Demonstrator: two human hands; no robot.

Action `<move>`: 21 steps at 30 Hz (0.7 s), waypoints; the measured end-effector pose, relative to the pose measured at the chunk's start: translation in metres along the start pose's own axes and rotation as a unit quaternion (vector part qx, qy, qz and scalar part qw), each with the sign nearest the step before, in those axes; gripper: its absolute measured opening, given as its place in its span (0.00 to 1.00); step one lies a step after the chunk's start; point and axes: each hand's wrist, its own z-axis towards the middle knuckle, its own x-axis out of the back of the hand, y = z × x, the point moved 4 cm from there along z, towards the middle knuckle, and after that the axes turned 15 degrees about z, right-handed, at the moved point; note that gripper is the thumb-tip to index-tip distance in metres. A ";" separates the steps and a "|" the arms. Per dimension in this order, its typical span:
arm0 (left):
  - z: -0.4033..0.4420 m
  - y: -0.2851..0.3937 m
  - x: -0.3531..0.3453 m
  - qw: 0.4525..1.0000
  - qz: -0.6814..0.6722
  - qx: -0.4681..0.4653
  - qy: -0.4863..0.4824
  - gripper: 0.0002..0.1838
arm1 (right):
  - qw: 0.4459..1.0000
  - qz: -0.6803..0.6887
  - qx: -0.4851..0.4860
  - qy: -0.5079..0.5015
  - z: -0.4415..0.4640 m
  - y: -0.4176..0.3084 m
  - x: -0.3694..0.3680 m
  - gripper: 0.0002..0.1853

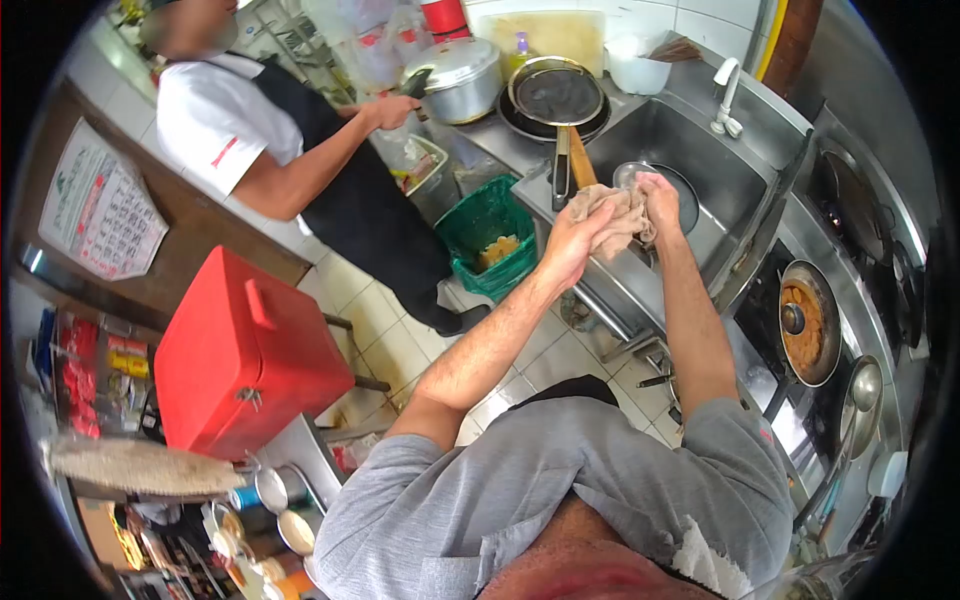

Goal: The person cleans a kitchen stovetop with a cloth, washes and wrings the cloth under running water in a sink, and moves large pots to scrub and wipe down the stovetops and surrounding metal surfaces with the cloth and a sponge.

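Observation:
A crumpled beige cloth [622, 222] is bunched between my two hands, above the near edge of the metal sink [720, 160]. My left hand [577, 238] grips the cloth from its left side. On the other side, my right hand [659, 203] has its fingers closed on the cloth's upper right part. Just beyond the cloth, a frying pan [556, 92] with a wooden handle rests on a darker pan at the sink's left. A round metal lid or pan [676, 192] lies in the sink behind my hands.
A co-worker in a black apron [345, 185] stands at the left, holding a dark-handled object near a lidded pot [455, 80]. A green-lined bin [490, 235] and a red cooler box [245, 355] are on the left. Food sits in a pan [806, 335] on the stove.

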 end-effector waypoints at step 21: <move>0.359 -0.131 -0.047 0.877 0.428 0.038 -0.216 0.20 | 0.973 -0.057 0.008 0.224 0.394 -0.025 0.232 0.22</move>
